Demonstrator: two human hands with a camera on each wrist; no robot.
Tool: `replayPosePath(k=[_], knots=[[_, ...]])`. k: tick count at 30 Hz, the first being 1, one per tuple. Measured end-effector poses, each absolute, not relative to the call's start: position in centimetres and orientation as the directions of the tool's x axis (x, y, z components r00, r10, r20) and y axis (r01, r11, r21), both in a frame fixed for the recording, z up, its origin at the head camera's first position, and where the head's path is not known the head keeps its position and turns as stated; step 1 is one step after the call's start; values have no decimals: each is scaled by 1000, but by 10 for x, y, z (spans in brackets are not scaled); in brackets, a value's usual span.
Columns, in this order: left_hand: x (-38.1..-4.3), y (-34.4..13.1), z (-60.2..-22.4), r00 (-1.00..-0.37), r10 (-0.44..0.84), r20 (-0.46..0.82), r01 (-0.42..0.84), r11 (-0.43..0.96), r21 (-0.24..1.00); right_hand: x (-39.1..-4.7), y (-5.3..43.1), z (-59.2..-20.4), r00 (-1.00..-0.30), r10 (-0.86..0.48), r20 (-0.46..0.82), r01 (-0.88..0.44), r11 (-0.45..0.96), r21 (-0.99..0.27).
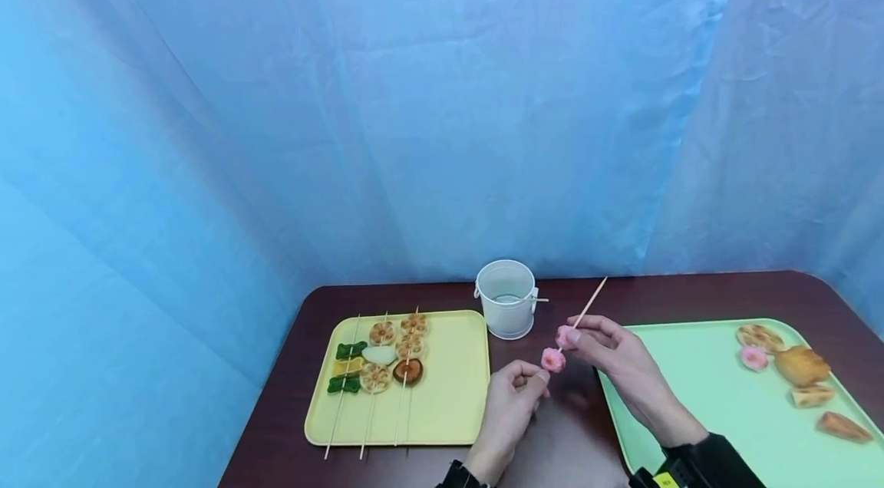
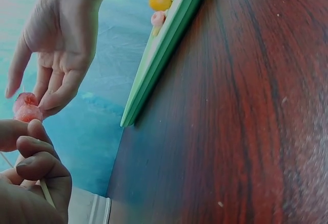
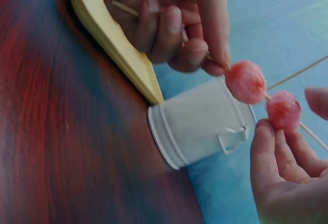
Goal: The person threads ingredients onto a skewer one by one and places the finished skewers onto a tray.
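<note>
My left hand grips a thin wooden skewer, with its fingertips right below the lower of two pink food balls threaded on it. The skewer slants up and to the right, its bare end beyond the balls. At the upper pink ball is my right hand. Its fingertips touch that ball from below in the right wrist view, while the thumb stands slightly off it. From the left wrist, the right hand shows with thumb and fingers spread on either side of the balls.
A yellow tray on the left holds three loaded skewers. Behind the hands stands a white bucket with a skewer over its rim. Several loose food pieces, including a pink ball, lie on a green tray at the right.
</note>
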State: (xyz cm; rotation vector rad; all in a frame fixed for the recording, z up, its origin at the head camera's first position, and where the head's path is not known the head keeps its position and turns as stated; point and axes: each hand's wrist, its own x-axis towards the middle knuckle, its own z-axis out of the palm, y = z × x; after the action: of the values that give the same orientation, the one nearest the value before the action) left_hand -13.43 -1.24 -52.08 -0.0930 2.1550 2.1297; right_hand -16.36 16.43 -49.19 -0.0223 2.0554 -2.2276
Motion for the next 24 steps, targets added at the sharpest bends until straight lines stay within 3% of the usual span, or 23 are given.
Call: replayPosePath(k=[10, 15, 24], knots=[[-136, -17, -524, -994, 54, -99, -100, -21, 995, -164, 197, -485, -997, -65, -34, 32, 32, -999], [-138, -17, -524, -992, 61, -112, -113, -6, 994, -164, 187, -486, -994, -84, -70, 57, 146, -988], [-134, -15, -523, -991, 63, -114, -114, -10, 993, -161, 170, -493, -986, -99, -137, 121, 153, -981]])
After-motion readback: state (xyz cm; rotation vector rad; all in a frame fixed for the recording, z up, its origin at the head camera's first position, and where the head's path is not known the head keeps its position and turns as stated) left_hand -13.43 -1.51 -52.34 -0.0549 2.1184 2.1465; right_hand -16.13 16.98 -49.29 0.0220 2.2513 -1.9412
